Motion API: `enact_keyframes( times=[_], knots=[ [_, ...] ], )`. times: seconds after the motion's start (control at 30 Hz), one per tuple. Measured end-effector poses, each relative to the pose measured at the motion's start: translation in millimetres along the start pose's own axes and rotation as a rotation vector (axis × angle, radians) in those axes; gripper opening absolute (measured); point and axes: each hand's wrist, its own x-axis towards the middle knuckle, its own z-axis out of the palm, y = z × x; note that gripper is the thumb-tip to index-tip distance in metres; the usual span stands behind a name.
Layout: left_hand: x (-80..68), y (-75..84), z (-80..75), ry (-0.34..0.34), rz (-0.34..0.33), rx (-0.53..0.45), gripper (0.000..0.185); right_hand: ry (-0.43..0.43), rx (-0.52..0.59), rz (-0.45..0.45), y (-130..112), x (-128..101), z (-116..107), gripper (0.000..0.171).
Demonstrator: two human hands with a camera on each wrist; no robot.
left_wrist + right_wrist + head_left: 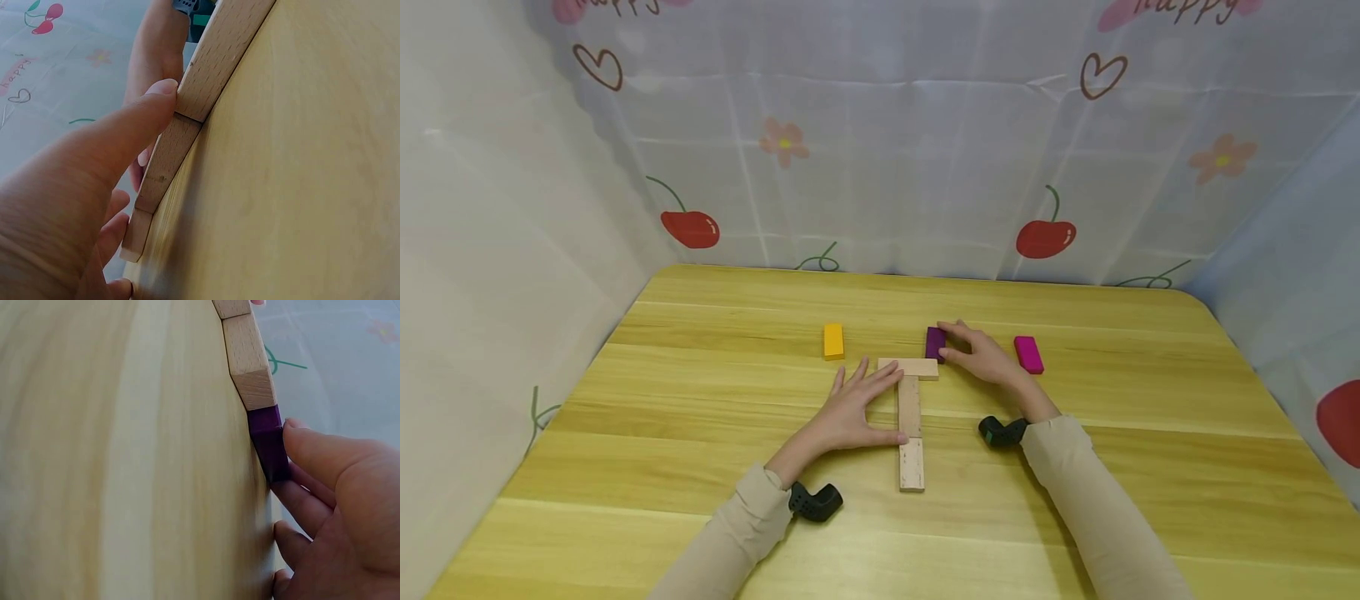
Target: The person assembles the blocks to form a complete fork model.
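Note:
Three plain wooden blocks form a T on the table (pixel 700 400): a crosswise block (pixel 908 367) on top, a middle block (pixel 909 406) and a lower block (pixel 912 464) in line below it. My left hand (pixel 859 410) lies flat to their left. Its thumb (pixel 134 128) touches the seam between the middle block (pixel 165 164) and the lower block (pixel 215 59). My right hand (pixel 981 356) pinches a purple block (pixel 935 342) just beyond the right end of the crosswise block. In the right wrist view the purple block (pixel 270 440) adjoins a wooden block (pixel 250 362), held by my right hand (pixel 337 494).
A yellow block (pixel 833 341) lies left of the T and a magenta block (pixel 1028 354) lies right of my right hand. A cherry-print cloth (pixel 925 150) walls the table at the back and sides. Black wrist cameras (pixel 815 502) sit on both sleeves.

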Motion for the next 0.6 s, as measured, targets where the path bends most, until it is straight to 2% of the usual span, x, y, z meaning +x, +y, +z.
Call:
enact_keyframes(
  times=[0.1, 0.3, 0.6],
  knots=[
    [-0.7, 0.4, -1.0, -0.001, -0.003, -0.003, 0.092, -0.003, -0.005, -0.006, -2, 0, 0, 0.053],
    [-0.5, 1.8, -1.3, -0.007, -0.005, -0.012, 0.092, -0.011, 0.097, -0.029, -6, -4, -11, 0.057],
    [-0.2, 1.0, 0.6, -0.004, -0.001, -0.007, 0.092, 0.054, 0.076, -0.071, -23, -30, -55, 0.053]
  ],
)
